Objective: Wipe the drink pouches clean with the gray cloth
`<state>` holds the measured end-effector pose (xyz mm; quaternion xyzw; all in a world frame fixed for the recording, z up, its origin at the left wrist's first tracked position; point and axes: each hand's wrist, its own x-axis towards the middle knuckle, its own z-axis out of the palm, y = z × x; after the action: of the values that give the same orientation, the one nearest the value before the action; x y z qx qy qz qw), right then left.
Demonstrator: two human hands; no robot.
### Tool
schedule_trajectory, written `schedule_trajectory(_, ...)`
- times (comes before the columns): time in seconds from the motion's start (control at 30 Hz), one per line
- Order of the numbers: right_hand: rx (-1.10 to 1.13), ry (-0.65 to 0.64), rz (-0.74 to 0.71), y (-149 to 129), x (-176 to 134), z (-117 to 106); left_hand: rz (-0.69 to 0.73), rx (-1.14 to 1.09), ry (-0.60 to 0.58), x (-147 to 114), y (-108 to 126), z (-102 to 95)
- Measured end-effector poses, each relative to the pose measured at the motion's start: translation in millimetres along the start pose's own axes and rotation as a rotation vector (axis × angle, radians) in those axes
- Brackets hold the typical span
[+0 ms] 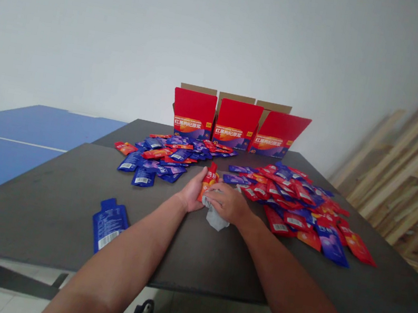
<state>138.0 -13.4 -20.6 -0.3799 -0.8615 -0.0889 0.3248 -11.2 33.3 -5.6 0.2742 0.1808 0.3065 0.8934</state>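
Note:
A red and orange pouch [210, 179] stands nearly upright in my left hand [193, 192], its fingers wrapped round the left side. My right hand [227, 202] is closed on a crumpled pale grey cloth [217, 220], which presses against the pouch's lower right. Part of the pouch is hidden by the right fingers. Left of my forearm a single blue pouch [108, 224] lies flat, its barcode label facing up. Beyond my hands is a loose pile of blue and red pouches [169, 154] on the left, and a larger mixed pile [297, 203] on the right.
Three open red cartons [237, 124] stand in a row at the back of the dark table [42, 214]. A blue table-tennis table [2, 143] adjoins on the left. Wooden frames [412, 164] lean against the wall at right.

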Motion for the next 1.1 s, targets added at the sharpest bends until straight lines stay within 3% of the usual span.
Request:
schedule_trajectory(0.23, -0.154, 0.178, 0.288, 3.9, 3.4, 3.7, -0.038, 0.064, -0.044, -0.9, -11.6, 6.3)
schedule_trajectory(0.47, -0.085, 0.392, 0.561, 21.1, 5.6, -0.2, -0.035, 0.174, -0.050, -3.1, -16.4, 8.0)
schedule_trajectory(0.67, -0.012, 0.526, 0.678, 32.9, 4.5, -6.8, -0.064, 0.211, 0.016, -2.4, -10.1, 2.7)
schedule_trajectory(0.73, 0.002, 0.530, 0.614, 28.1, 4.4, -6.8, -0.062, 0.156, 0.020, -1.9, -6.5, 2.0)
schedule_trajectory(0.8, 0.030, 0.463, 0.445, 17.4, 4.4, -4.5, -0.047, 0.093, 0.025, -1.7, -2.7, 1.9)
schedule_trajectory(0.9, 0.067, 0.245, 0.122, -3.9, 4.4, 1.3, -0.043, 0.023, 0.043, -2.1, 1.9, 1.3)
schedule_trajectory(0.97, 0.047, 0.131, -0.004, -15.9, 4.8, 4.6, -0.043, -0.001, 0.063, -2.3, 3.4, 0.5)
schedule_trajectory(1.1, -0.031, 0.120, 0.028, -24.7, 6.4, 6.4, -0.096, 0.026, 0.082, -2.2, 0.0, 1.3)
